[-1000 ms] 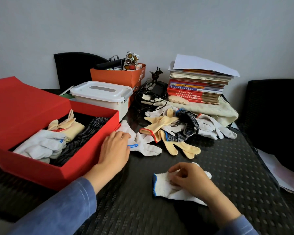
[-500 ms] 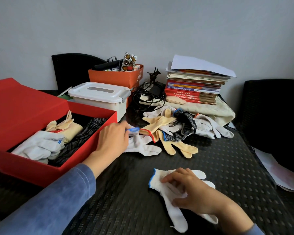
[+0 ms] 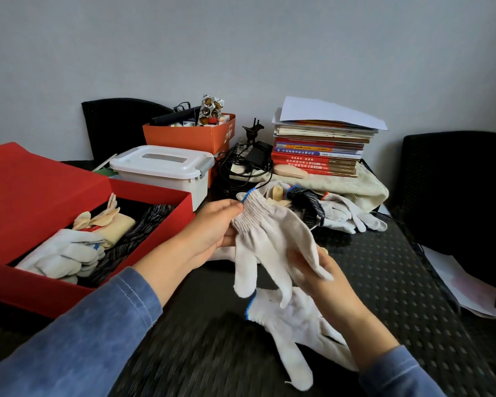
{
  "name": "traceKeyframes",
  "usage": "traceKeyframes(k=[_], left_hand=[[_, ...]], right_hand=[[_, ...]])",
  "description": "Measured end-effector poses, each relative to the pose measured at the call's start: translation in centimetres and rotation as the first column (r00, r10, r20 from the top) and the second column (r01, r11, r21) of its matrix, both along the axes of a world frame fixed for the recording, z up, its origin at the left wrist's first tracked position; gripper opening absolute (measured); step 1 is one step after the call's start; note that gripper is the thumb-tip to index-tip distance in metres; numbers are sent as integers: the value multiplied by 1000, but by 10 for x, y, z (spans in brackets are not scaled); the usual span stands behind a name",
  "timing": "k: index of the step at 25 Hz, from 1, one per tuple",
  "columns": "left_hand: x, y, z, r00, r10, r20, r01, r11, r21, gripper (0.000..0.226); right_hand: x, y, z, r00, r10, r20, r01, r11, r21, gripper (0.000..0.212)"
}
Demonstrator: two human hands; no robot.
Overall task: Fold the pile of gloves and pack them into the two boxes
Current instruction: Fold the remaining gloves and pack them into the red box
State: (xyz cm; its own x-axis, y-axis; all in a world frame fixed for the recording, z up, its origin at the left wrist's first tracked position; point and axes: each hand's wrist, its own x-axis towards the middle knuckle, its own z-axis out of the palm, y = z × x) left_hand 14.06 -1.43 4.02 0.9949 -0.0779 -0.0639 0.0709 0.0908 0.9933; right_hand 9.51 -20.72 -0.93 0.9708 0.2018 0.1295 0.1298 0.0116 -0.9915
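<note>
The open red box (image 3: 40,287) at 9 o'clock has three folded bundles in it: white, cream and dark striped. The white tub (image 3: 161,167) at 11 has its lid on, and the orange box (image 3: 189,136) behind it is full of odds and ends. Half a second ago the right hand (image 3: 324,279) was pressing the flat glove (image 3: 292,325) at 5 o'clock. Now it's up gripping the finger end of one white glove (image 3: 269,233), while the left hand (image 3: 212,227) pinches its blue-edged cuff. So that's one glove held and one flat, plus the loose pile (image 3: 341,213) at 1 o'clock.
</note>
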Motion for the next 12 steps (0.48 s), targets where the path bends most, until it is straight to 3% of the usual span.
traceKeyframes(k=[4,7,10,12], left_hand=[[-2,-1,-11,995,28,-96,-29,999,-18,15],[-9,-8,-18,985,-97,-142,102,994,25,11],[-18,-16,-25,967,-186,-174,197,979,48,18],[-24,-21,-38,959,-180,-221,203,975,86,18]], right_hand=[[1,-9,-4,981,-136,-136,146,987,61,27],[4,-20,-1,943,-271,-195,279,960,16,26],[1,-38,5,948,-309,-78,302,949,-88,16],[-4,-49,4,959,-276,60,282,924,-258,12]])
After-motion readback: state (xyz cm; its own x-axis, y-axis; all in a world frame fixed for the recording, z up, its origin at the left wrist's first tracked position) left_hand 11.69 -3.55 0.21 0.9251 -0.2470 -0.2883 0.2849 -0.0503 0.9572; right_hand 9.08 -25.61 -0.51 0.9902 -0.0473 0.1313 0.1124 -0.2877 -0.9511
